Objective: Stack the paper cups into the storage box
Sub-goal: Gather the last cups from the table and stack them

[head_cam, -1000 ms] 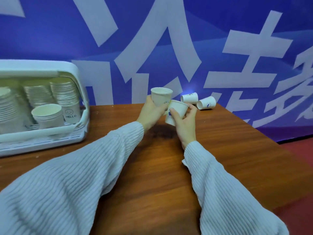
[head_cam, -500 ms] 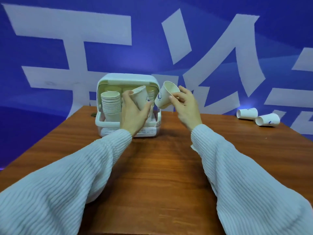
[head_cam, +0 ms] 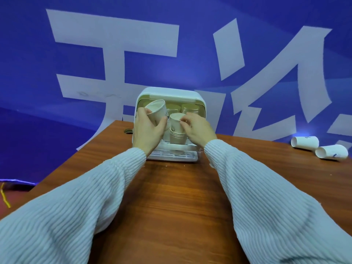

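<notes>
The white storage box [head_cam: 169,93] stands open at the table's far edge, with stacks of paper cups inside. My left hand [head_cam: 147,133] grips a tilted white paper cup [head_cam: 157,111] in front of the box's left half. My right hand [head_cam: 198,129] holds the rim of another paper cup [head_cam: 176,121], which sits in the top of a short cup stack [head_cam: 176,137] at the box's front. More cup stacks [head_cam: 187,108] show at the back of the box, partly hidden by my hands.
Two loose paper cups [head_cam: 304,142] [head_cam: 332,152] lie on their sides at the right end of the wooden table [head_cam: 175,197]. A blue banner with large white characters hangs right behind the table. The table's left edge drops to a red floor.
The view has swung left and centred on the box. Both hands carried their cups up to it; the right cup went from tilted in the air down onto the front stack.
</notes>
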The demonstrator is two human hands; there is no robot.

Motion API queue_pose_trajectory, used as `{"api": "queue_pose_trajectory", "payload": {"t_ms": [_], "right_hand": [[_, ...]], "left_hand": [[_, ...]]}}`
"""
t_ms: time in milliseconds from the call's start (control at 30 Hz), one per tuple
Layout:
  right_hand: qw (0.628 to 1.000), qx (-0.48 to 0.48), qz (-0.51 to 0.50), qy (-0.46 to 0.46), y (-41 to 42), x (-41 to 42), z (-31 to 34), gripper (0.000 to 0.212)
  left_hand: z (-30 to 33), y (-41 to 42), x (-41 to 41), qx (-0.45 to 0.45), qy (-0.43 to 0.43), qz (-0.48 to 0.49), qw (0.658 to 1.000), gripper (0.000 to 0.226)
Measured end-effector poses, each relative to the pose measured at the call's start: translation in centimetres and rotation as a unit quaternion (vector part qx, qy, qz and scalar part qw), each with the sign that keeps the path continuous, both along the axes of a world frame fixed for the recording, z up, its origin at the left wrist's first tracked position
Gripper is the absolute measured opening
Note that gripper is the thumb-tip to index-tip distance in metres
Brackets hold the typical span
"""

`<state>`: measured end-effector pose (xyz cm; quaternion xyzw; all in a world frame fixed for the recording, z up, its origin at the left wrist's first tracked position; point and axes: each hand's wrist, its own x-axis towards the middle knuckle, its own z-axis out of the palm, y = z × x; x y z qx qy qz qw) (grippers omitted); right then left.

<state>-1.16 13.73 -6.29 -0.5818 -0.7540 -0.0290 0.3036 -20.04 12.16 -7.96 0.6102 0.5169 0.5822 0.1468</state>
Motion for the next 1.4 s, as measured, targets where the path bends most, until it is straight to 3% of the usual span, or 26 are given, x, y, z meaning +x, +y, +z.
{"api": "queue_pose_trajectory", "payload": {"t_ms": [200, 300, 467, 600, 800, 900, 1000, 1067, 1200, 1400], "right_hand": [[0.961, -0.103, -0.001, -0.258, -0.1, 0.4, -1.1, 0.046], [0.972, -0.139, 0.013, -0.188, -0.6, 0.8, -1.3, 0.054], [0.998, -0.054, -0.002, -0.012, -1.1, 2.1, -1.4, 0.061], [0.999, -0.032, -0.001, -0.012, -2.5, 3.2, -1.4, 0.058], [0.999, -0.039, -0.025, -0.013, -3.7, 5.9, -2.4, 0.052], [0.998, -0.047, -0.041, 0.024, -4.0, 7.0, -2.7, 0.052], [0.996, -0.051, -0.049, 0.045, -4.6, 7.7, -3.1, 0.051], [0.996, -0.050, -0.057, 0.047, -5.2, 8.3, -3.3, 0.050], [0.993, -0.048, -0.081, 0.069, -6.3, 10.4, -3.1, 0.051], [0.980, -0.058, -0.132, 0.135, -9.7, 16.1, -3.2, 0.049]], "left_hand": [[0.2, 0.3, 0.0, 0.029, 0.016, -0.025, 0.999, 0.064], [0.4, 0.6, 0.5, 0.027, 0.050, -0.049, 0.997, 0.077], [1.3, 1.6, 2.6, 0.001, 0.097, -0.070, 0.993, 0.080], [1.7, 2.8, 4.9, -0.016, 0.124, -0.066, 0.990, 0.079], [1.0, 4.1, 6.2, -0.130, 0.333, 0.009, 0.934, 0.071], [-0.2, 4.1, 6.5, -0.162, 0.412, 0.007, 0.897, 0.088], [-0.9, 4.1, 6.5, -0.200, 0.423, -0.016, 0.884, 0.106], [-0.6, 4.0, 6.6, -0.172, 0.425, -0.019, 0.888, 0.102], [-0.2, 1.9, 9.3, 0.035, 0.386, -0.007, 0.922, 0.069], [-1.1, -1.2, 19.2, 0.043, 0.331, -0.126, 0.934, 0.060]]}}
